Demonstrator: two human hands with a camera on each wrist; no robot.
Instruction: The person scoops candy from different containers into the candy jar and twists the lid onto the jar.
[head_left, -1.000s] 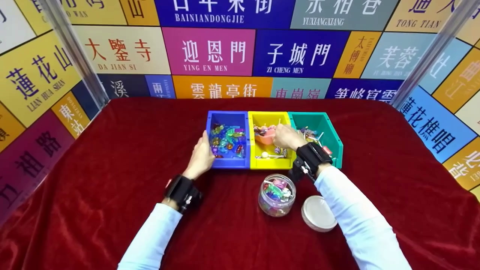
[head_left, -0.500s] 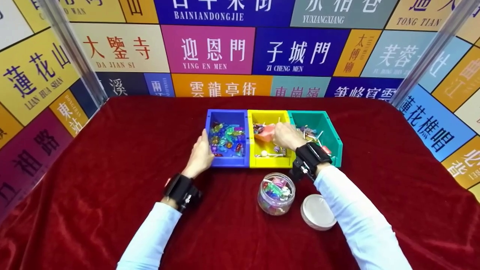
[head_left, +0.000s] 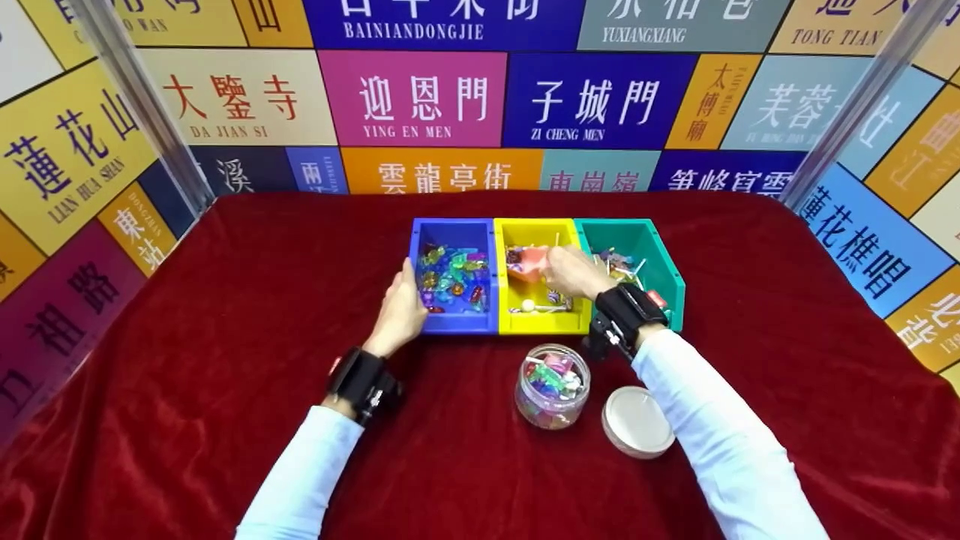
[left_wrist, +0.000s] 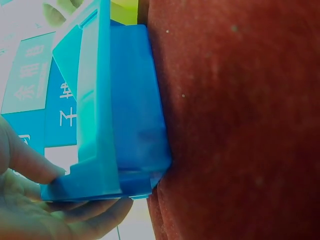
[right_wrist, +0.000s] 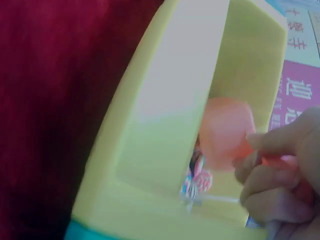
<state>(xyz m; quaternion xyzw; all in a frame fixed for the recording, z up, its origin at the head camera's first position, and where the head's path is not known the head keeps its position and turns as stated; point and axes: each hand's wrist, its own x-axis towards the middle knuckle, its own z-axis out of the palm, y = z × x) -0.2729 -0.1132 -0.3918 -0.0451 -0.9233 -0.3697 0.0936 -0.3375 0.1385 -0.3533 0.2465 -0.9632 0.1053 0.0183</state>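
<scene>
My right hand (head_left: 574,271) holds a translucent pink-orange scoop (right_wrist: 227,132) inside the yellow bin (head_left: 544,324). Lollipops (right_wrist: 200,181) lie beside the scoop in the right wrist view. At the left, my left hand (head_left: 399,311) grips the side wall of the blue bin (head_left: 459,323), thumb on one face and fingers on the other, as the left wrist view (left_wrist: 75,205) shows. Wrapped candies (head_left: 454,274) fill the bottom of the blue bin. Part of the scoop's handle is hidden in my right fist.
A green bin (head_left: 671,289) with lollipops adjoins the yellow bin on the right. In front stand a clear jar (head_left: 551,411) of candies and lollipops and a round lid (head_left: 637,421). Dark red cloth (head_left: 262,300) covers the table; a sign-covered wall (head_left: 420,97) rises behind.
Inside the yellow bin the scoop has tilted and shifted slightly, with my right hand moving a little. My left hand stays on the blue bin.
</scene>
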